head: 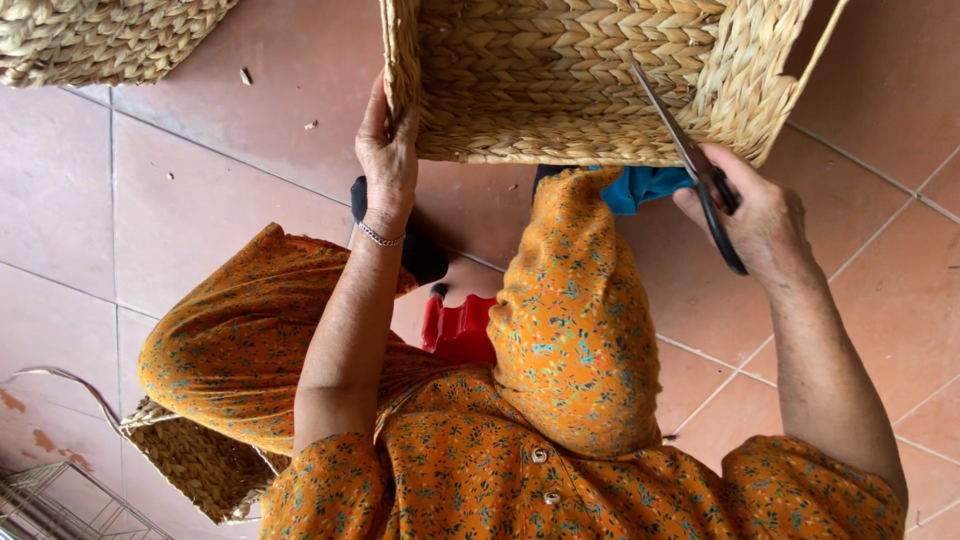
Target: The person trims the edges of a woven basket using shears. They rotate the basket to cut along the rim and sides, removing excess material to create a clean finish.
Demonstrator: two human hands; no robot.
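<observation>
A large woven straw basket (560, 70) rests on my raised knee, its opening facing me. My left hand (388, 150), with a thin silver bracelet at the wrist, grips the basket's left rim. My right hand (760, 215) is closed on black-handled scissors (690, 150), whose blades reach up into the basket's right inner wall. I wear orange flowered clothing (570, 320) that covers both knees.
A second woven basket (90, 35) sits at the top left on the reddish tiled floor (190, 210). A smaller woven piece (195, 460) lies beside my left leg, a wire frame (60, 505) at the bottom-left corner. A red plastic stool (460, 330) shows beneath me.
</observation>
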